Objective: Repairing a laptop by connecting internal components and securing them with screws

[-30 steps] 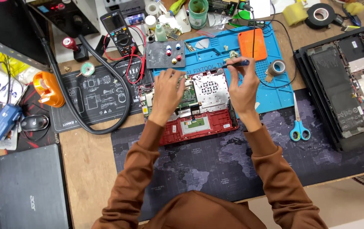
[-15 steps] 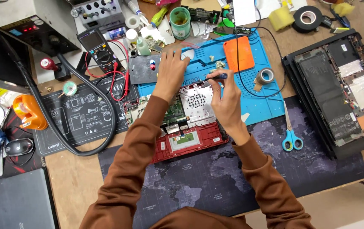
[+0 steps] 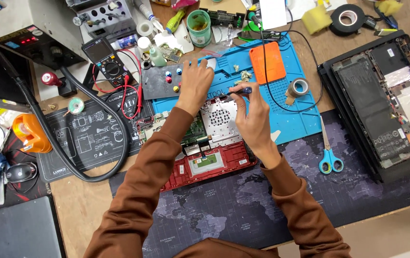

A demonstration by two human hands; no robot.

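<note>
Gripping a screwdriver (image 3: 240, 91), right hand (image 3: 252, 117) works the far edge of the red laptop base (image 3: 205, 138), centre of desk. Left hand (image 3: 194, 86) lies open, flat on the blue mat (image 3: 291, 119) beside it.

A wooden workbench (image 3: 83, 205) fills the view, its brown top lit evenly from above; a dark mat with a world map (image 3: 243, 210) covers the near part, a blue work mat (image 3: 295, 122) lies behind it; at the lower right corner a pale floor (image 3: 396, 239) shows
</note>
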